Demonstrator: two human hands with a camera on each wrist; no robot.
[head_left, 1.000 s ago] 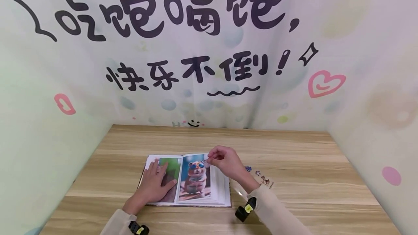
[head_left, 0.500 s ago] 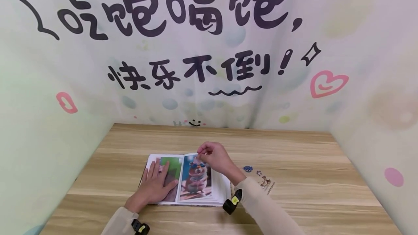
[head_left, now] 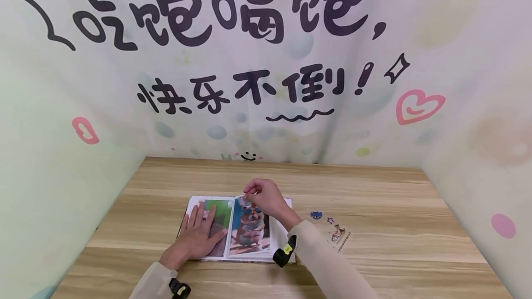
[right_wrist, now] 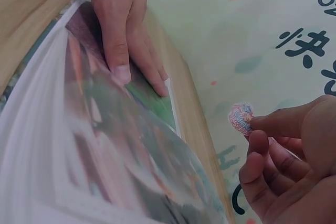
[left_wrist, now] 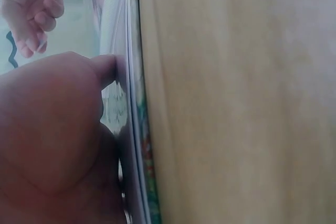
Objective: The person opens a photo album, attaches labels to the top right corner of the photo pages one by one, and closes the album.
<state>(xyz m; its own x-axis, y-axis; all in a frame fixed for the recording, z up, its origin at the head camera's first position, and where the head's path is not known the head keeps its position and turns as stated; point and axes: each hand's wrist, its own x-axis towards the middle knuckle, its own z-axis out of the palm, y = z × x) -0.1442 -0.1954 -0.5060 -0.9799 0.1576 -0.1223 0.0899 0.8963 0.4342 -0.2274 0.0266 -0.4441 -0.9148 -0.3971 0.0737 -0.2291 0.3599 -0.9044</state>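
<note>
A photo album lies spread on the table. Its right page carries a picture of a hamster in sunglasses, the left page a green and brown picture. With fingers spread, my left hand rests on the left page; in the left wrist view its palm is close beside the page edges. My right hand is above the top of the hamster page. Between thumb and finger it pinches a small round sticker with coloured lettering, which shows clearly in the right wrist view.
Right of the album several loose stickers lie on the table: a blue one, a small star and a clear-backed one with a brown figure. A printed curtain stands behind the wooden table.
My right hand has moved left with the sticker, from the right edge of the hamster page to near its top left. The left hand stays on the left page.
</note>
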